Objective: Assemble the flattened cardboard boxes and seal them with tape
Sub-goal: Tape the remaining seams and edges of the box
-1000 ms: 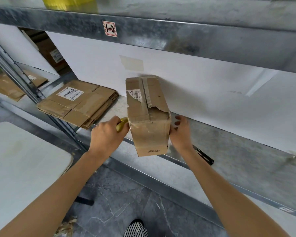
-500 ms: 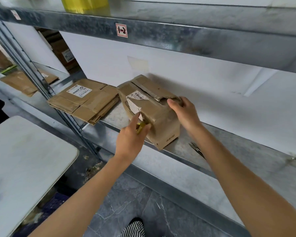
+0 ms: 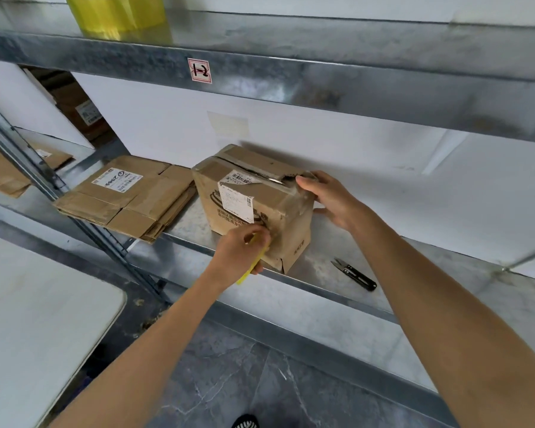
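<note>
An assembled brown cardboard box [image 3: 278,208] with white shipping labels stands on the metal shelf [image 3: 414,264]. Its top seam carries torn tape. My right hand [image 3: 328,197] grips the box's upper right corner, fingers over the top edge and thumb on the side. My left hand [image 3: 241,251] is at the box's lower front corner, fingers curled round a thin yellow tool [image 3: 252,268] that sticks out below the hand. A stack of flattened cardboard boxes [image 3: 127,197] lies on the shelf just left of the box.
Small black snips [image 3: 354,273] lie on the shelf right of the box. A yellow tape roll [image 3: 115,13] sits on the upper shelf. A white table [image 3: 28,319] stands at lower left. More flattened cardboard [image 3: 3,171] lies on the far left shelf.
The box has been turned and set flat on the shelf. My right hand shifted to its upper right corner; my left hand dropped to the lower front corner with the yellow tool.
</note>
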